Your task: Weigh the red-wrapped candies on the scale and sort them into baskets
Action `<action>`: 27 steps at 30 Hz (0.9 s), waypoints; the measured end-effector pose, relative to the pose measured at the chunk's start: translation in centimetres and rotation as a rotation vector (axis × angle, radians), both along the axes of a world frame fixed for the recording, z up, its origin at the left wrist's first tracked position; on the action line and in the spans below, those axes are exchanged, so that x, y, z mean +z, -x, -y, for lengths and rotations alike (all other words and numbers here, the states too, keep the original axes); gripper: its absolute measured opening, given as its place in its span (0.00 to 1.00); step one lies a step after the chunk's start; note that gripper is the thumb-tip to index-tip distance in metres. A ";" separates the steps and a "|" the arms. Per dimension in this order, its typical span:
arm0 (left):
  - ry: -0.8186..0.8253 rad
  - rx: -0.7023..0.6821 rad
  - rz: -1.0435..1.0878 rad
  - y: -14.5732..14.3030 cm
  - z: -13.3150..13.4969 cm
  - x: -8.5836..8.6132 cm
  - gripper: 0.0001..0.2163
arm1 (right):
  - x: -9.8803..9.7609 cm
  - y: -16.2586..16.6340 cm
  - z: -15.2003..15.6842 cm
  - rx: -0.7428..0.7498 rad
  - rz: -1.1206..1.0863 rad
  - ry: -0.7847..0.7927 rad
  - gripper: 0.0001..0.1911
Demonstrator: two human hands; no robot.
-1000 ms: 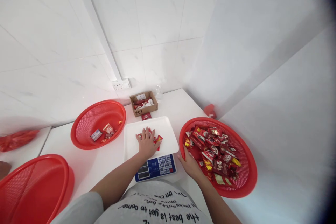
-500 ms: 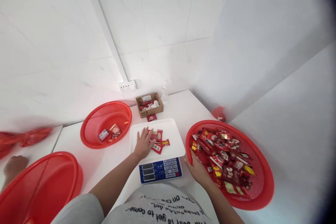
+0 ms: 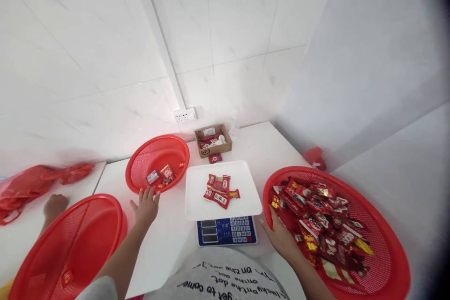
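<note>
My left hand (image 3: 146, 206) hovers over the white table with fingers spread and holds nothing; it is just in front of the small red basket (image 3: 144, 161) that contains a few packets. Several red snack packets (image 3: 220, 191) lie on the white scale tray (image 3: 200, 197) above the blue keypad of the scale (image 3: 227, 231). My right hand (image 3: 280, 237) grips the near left rim of the large red basket (image 3: 390, 262), which is heaped with red and gold snack packets (image 3: 321, 225).
A third red basket (image 3: 66, 248) sits at the near left with one small red item inside. Another person's hand (image 3: 53, 206) rests beyond it near red plastic bags (image 3: 31, 180). A small cardboard box (image 3: 213, 140) stands by the wall socket (image 3: 184, 114).
My left hand has left the packets on the scale tray and moved left, toward the small red basket. The view has swung left. My right hand stays on the large basket's rim.
</note>
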State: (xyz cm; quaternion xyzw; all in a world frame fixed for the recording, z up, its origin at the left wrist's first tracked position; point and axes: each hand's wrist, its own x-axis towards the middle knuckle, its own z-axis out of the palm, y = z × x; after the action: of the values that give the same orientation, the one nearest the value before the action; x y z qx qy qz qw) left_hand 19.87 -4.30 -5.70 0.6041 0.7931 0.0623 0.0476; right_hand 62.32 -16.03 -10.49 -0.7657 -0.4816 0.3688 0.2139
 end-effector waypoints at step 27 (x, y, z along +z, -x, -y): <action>0.056 0.426 0.070 5.0 0.4 2.3 0.36 | 0.1 0.0 0.1 -0.018 -0.003 -0.020 0.34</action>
State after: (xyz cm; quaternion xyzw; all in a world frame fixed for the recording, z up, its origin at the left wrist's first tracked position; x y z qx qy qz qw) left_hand 14.89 -4.68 -3.36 0.4189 0.9020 0.0699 0.0777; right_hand 62.32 -16.08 -10.34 -0.7673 -0.4780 0.3631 0.2258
